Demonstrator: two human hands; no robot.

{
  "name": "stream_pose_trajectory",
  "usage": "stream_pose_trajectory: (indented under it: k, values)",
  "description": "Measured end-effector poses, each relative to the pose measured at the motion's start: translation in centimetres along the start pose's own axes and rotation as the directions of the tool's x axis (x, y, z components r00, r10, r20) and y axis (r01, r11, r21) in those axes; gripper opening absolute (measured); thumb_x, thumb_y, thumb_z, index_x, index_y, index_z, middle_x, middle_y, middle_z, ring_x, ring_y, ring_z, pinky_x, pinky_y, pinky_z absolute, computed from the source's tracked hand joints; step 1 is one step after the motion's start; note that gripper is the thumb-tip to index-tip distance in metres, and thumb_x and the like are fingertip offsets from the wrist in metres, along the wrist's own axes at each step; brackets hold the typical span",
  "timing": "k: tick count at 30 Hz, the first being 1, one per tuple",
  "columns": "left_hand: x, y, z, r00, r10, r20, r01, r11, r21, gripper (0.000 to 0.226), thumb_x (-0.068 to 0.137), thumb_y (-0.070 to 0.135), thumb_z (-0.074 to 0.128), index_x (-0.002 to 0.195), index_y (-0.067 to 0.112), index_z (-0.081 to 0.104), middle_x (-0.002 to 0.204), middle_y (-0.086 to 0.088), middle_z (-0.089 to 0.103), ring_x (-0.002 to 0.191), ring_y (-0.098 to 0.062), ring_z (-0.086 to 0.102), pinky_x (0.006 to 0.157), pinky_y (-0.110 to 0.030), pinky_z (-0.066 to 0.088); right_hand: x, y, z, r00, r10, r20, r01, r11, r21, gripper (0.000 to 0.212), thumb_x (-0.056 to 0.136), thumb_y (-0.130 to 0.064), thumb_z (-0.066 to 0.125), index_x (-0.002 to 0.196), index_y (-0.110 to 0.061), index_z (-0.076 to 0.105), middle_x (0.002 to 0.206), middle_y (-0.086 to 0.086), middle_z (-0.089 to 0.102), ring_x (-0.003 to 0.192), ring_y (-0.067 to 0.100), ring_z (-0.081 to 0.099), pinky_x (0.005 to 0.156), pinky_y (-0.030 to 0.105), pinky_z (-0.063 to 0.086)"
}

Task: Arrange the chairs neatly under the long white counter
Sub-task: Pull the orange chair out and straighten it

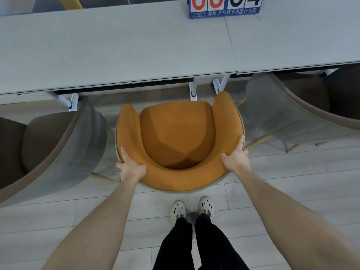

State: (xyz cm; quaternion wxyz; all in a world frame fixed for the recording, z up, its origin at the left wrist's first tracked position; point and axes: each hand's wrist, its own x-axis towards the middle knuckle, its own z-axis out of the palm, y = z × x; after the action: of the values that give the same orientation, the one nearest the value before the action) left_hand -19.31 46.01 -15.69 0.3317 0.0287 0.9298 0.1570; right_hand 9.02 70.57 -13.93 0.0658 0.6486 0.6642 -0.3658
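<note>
An orange tub chair (178, 133) stands right in front of me, its seat facing the long white counter (116, 51). Its front edge sits just short of the counter's near edge. My left hand (130, 166) grips the back rim on the left side. My right hand (236, 157) grips the rim on the right side. A grey-brown chair (58, 149) stands to the left, angled, out from the counter. Another grey-brown chair (292, 110) at the right sits partly under the counter.
White counter legs (192, 90) stand just beyond the orange chair's front. A blue scoreboard with flip numbers (224, 6) rests on the counter at the back right. My feet in pale shoes (191, 209) stand on the light plank floor behind the chair.
</note>
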Motion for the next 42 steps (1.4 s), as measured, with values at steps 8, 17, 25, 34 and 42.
stream_pose_trajectory:
  k: [8,17,25,34,42]
  values:
    - [-0.7,-0.2,-0.6,1.0,0.013,0.008,-0.012,1.0,-0.025,0.12,0.093,0.017,0.075,0.166,0.04,-0.017,0.164,-0.026,0.014,0.067,-0.02,0.045,0.084,-0.038,0.047,-0.1,0.2,0.5,1.0,-0.005,0.0,0.005,1.0,-0.02,0.112,0.098,-0.032,0.065,0.165,-0.034,-0.023,0.158,0.025,0.028,0.068,0.015,0.045,0.075,0.04,0.047]
    - [0.5,-0.6,-0.6,1.0,0.028,-0.006,-0.028,1.0,0.005,0.118,0.094,0.019,0.073,0.165,0.042,-0.019,0.163,-0.025,0.014,0.069,-0.024,0.052,0.083,-0.043,0.058,0.6,-0.1,1.1,1.0,0.001,-0.023,-0.003,0.998,-0.066,0.113,0.099,-0.034,0.068,0.165,-0.033,-0.024,0.155,0.025,0.031,0.067,0.015,0.044,0.071,0.039,0.05]
    - [1.1,-0.5,-0.7,1.0,-0.005,-0.017,0.005,1.0,0.015,0.119,0.094,0.017,0.075,0.166,0.042,-0.016,0.165,-0.026,0.016,0.115,-0.044,0.061,0.096,-0.047,0.053,0.7,-0.2,1.4,0.999,-0.029,-0.034,0.026,0.997,-0.074,0.113,0.099,-0.034,0.068,0.166,-0.029,-0.023,0.153,0.027,0.033,0.076,0.023,0.049,0.072,0.037,0.047]
    - [0.9,-1.2,0.2,1.0,0.001,0.007,-0.001,0.999,0.034,0.113,0.094,0.043,0.074,0.166,0.044,-0.013,0.166,-0.025,0.013,0.116,-0.047,0.063,0.09,-0.047,0.061,1.2,1.0,-0.2,0.997,-0.032,0.075,0.035,0.999,-0.039,0.125,0.087,-0.075,0.069,0.163,-0.041,-0.024,0.164,0.02,0.027,0.128,0.041,0.058,0.101,0.054,0.057]
    - [-4.7,3.9,1.7,0.994,0.107,-0.017,-0.08,0.833,0.547,0.065,0.087,0.05,0.064,0.145,0.024,0.049,0.166,-0.019,0.023,0.149,-0.046,0.03,0.119,-0.064,0.031,0.5,6.3,-8.7,0.962,-0.173,0.21,0.197,0.976,-0.095,0.078,0.103,-0.059,0.059,0.163,-0.015,0.037,0.158,0.013,0.053,0.141,0.033,0.053,0.113,0.044,0.047]
